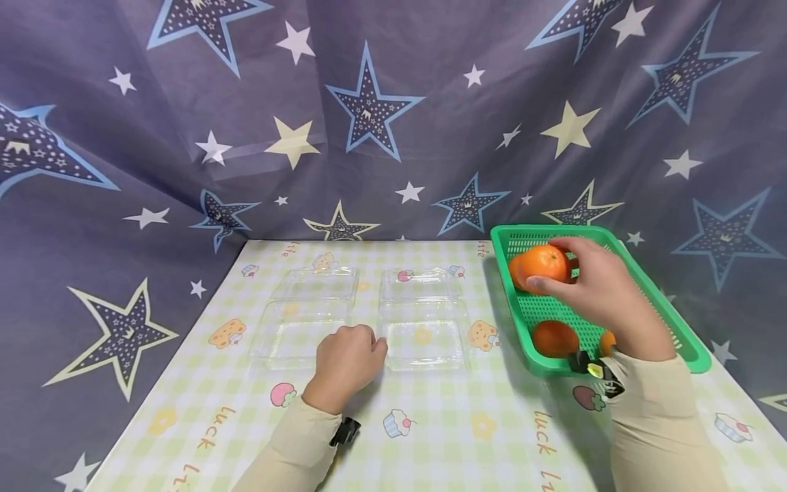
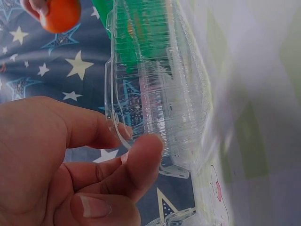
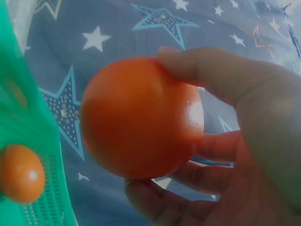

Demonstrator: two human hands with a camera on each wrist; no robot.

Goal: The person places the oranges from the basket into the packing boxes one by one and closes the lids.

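The head camera looks forward and down; close wrist cameras share the held orange (image 3: 141,117).

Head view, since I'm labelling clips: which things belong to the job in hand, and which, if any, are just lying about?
Likely the job: orange held by the right hand, other oranges, green basket, right clear container, left clear container.

Likely just setting: starry cloth, checked tablecloth.

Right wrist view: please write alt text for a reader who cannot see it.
A round orange fruit is held in a person's right grip before a dark star-patterned cloth. At left, another orange-coloured fruit lies in a green basket.
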